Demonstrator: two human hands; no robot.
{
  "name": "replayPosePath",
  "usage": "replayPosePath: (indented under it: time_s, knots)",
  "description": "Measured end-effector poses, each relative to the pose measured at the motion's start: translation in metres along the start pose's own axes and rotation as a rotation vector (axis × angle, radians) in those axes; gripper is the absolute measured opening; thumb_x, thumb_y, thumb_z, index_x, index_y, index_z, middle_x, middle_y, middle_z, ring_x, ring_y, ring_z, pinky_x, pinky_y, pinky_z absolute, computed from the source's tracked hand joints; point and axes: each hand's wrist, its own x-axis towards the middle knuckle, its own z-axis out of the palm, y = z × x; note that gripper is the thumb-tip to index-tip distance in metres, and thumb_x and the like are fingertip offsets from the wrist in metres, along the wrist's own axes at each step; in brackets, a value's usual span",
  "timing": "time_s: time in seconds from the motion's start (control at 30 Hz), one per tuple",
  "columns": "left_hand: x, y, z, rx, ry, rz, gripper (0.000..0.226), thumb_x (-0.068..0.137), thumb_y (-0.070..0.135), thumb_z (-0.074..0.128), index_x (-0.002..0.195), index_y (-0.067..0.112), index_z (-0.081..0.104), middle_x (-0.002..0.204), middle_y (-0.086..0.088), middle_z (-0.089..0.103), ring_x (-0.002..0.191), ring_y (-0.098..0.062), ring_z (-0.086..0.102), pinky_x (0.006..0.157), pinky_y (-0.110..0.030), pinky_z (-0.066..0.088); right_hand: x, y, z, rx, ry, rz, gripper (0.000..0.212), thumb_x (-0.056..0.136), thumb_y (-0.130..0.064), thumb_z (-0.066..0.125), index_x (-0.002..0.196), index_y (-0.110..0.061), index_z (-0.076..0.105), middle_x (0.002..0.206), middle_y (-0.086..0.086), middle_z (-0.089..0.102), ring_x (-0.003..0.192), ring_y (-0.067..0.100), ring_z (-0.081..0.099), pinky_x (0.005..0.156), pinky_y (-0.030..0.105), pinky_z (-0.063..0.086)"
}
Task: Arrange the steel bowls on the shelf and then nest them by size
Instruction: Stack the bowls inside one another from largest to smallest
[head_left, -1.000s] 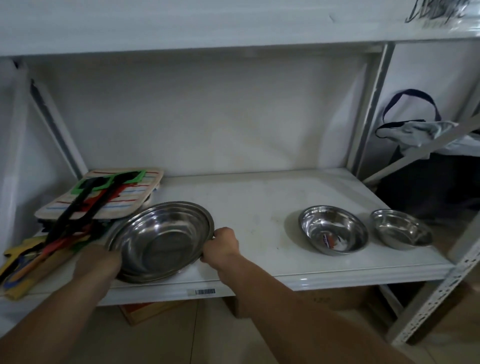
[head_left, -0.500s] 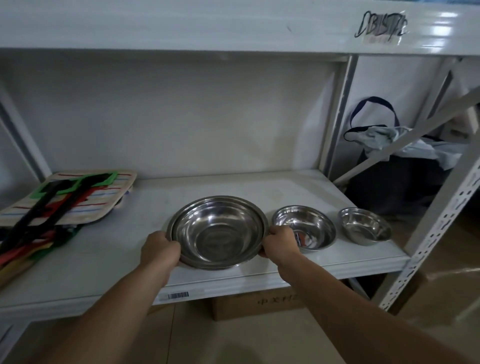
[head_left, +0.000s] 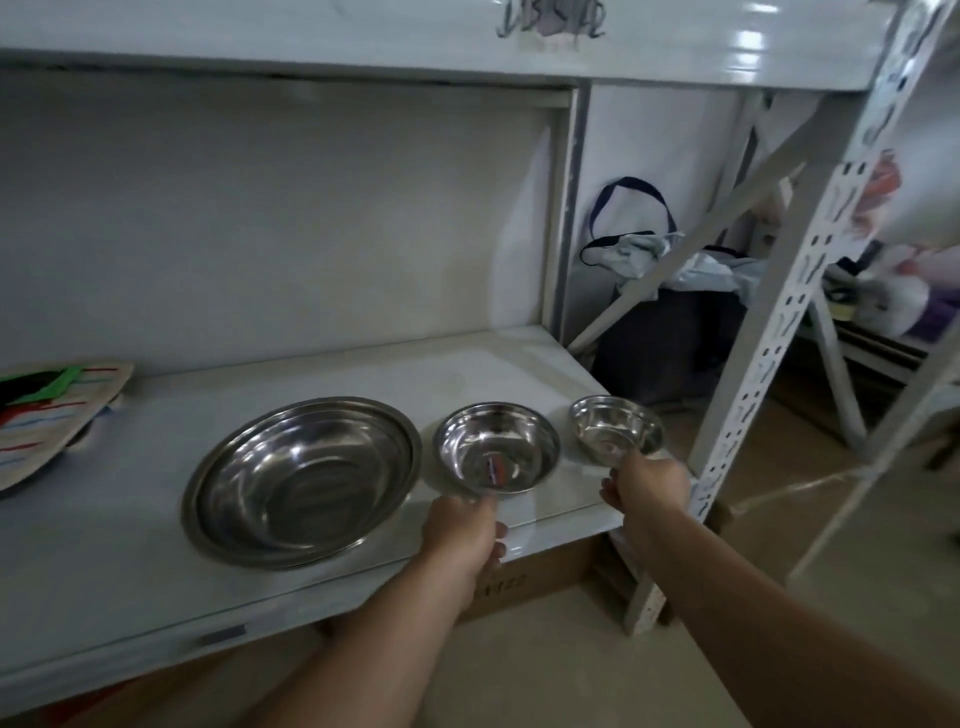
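The left hand (head_left: 460, 530) is curled shut, its fingers pinching the near rim, at 6 o'clock, of the middle-sized round shiny steel bowl (head_left: 497, 447). The right hand (head_left: 647, 486) is likewise closed, gripping the near rim at about 6 o'clock of the small round shiny steel bowl (head_left: 615, 428), which looks tipped toward the person; whether its base still touches the board cannot be told. Both bare forearms reach in from 5 and 6 o'clock of the view. At 9 o'clock of the middle bowl, just beside it, the large wide round steel bowl (head_left: 304, 480) sits flat and untouched. All three stand in a row, largest to smallest, along the front of the white metal shelf board (head_left: 156, 587). Far off at 9 o'clock lies a striped cloth mat (head_left: 57, 410) with something green on it.
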Motion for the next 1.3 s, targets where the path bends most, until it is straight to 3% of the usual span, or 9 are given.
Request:
replayPosePath:
  time_s: [0.13, 0.37, 0.5, 0.63, 0.73, 0.83, 0.93, 1.1, 1.3]
  knots:
    - [0.025, 0.003, 0.019, -0.106, 0.084, -0.052, 0.022, 0.105, 0.026, 0.049, 0.087, 0.016, 0.057, 0.097, -0.021, 0.077, 0.059, -0.022, 0.06, 0.048, -0.027, 0.047, 0.027, 0.0, -0.005, 0.059, 0.017, 0.072, 0.024, 0.1, -0.011, 0.056, 0.077, -0.003, 0.055, 0.083, 0.02, 0.067, 0.071, 0.029, 0.068, 0.083, 0.047, 0.064]
    - [0.038, 0.011, 0.03, -0.181, 0.169, -0.043, 0.023, 0.102, 0.007, 0.043, 0.09, 0.012, 0.062, 0.085, -0.018, 0.076, 0.057, -0.021, 0.063, 0.049, -0.027, 0.054, 0.044, -0.007, 0.002, 0.013, 0.025, 0.022, 0.021, 0.1, -0.006, 0.052, 0.11, 0.006, 0.065, 0.075, 0.017, 0.067, 0.057, 0.027, 0.067, 0.047, 0.031, 0.061]
    - [0.027, 0.032, 0.03, -0.227, 0.142, -0.016, 0.022, 0.1, 0.006, 0.045, 0.09, 0.011, 0.064, 0.076, -0.013, 0.074, 0.054, -0.019, 0.066, 0.072, -0.037, 0.064, 0.036, -0.017, -0.001, 0.064, 0.007, 0.01, 0.026, 0.101, -0.008, 0.054, 0.121, 0.007, 0.063, 0.079, 0.016, 0.068, 0.063, 0.025, 0.068, 0.047, 0.03, 0.055]
    - [0.017, 0.068, -0.004, -0.224, 0.168, 0.164, 0.024, 0.099, 0.006, 0.049, 0.108, -0.006, 0.068, 0.066, -0.014, 0.07, 0.036, -0.012, 0.06, 0.038, -0.022, 0.054, 0.008, -0.039, -0.002, 0.123, -0.047, -0.046, 0.02, 0.099, -0.008, 0.059, 0.111, 0.005, 0.068, 0.078, 0.013, 0.069, 0.064, 0.02, 0.068, 0.052, 0.026, 0.055]
    - [0.002, 0.088, -0.062, -0.177, 0.273, 0.252, 0.02, 0.097, 0.002, 0.052, 0.093, -0.007, 0.069, 0.062, -0.016, 0.066, 0.038, -0.017, 0.058, 0.033, -0.019, 0.049, -0.024, -0.055, 0.006, 0.151, -0.149, -0.083, 0.013, 0.097, -0.001, 0.059, 0.089, 0.0, 0.069, 0.076, 0.011, 0.067, 0.065, 0.017, 0.064, 0.057, 0.025, 0.055]
    - [-0.006, 0.081, -0.132, -0.07, 0.426, 0.256, 0.022, 0.093, 0.0, 0.059, 0.072, 0.003, 0.063, 0.062, -0.017, 0.067, 0.047, -0.024, 0.06, 0.045, -0.027, 0.057, -0.055, -0.06, 0.022, 0.184, -0.237, -0.116, 0.018, 0.094, 0.005, 0.054, 0.084, 0.001, 0.068, 0.07, 0.011, 0.064, 0.059, 0.017, 0.06, 0.049, 0.022, 0.055]
    - [-0.002, 0.056, -0.19, 0.035, 0.534, 0.147, 0.011, 0.086, 0.001, 0.065, 0.076, -0.003, 0.067, 0.063, -0.02, 0.07, 0.055, -0.028, 0.066, 0.072, -0.047, 0.063, -0.079, -0.055, 0.044, 0.17, -0.312, -0.13, 0.018, 0.093, 0.006, 0.054, 0.086, 0.004, 0.07, 0.065, 0.011, 0.063, 0.055, 0.018, 0.058, 0.047, 0.023, 0.052]
    - [0.015, 0.026, -0.222, 0.141, 0.464, 0.016, 0.017, 0.09, 0.004, 0.068, 0.102, -0.008, 0.069, 0.075, -0.023, 0.074, 0.048, -0.023, 0.066, 0.035, -0.021, 0.048, -0.105, -0.045, 0.076, 0.06, -0.431, -0.173, 0.019, 0.093, 0.008, 0.054, 0.086, 0.007, 0.072, 0.064, 0.013, 0.063, 0.052, 0.019, 0.057, 0.047, 0.024, 0.051]
    - [0.029, 0.027, -0.214, 0.269, 0.405, -0.012, 0.005, 0.095, -0.001, 0.06, 0.09, -0.001, 0.061, 0.083, -0.024, 0.072, 0.05, -0.024, 0.064, 0.029, -0.021, 0.047, -0.12, -0.037, 0.102, -0.041, -0.518, -0.223, 0.021, 0.094, 0.007, 0.052, 0.082, 0.007, 0.07, 0.064, 0.015, 0.064, 0.049, 0.018, 0.056, 0.046, 0.023, 0.052]
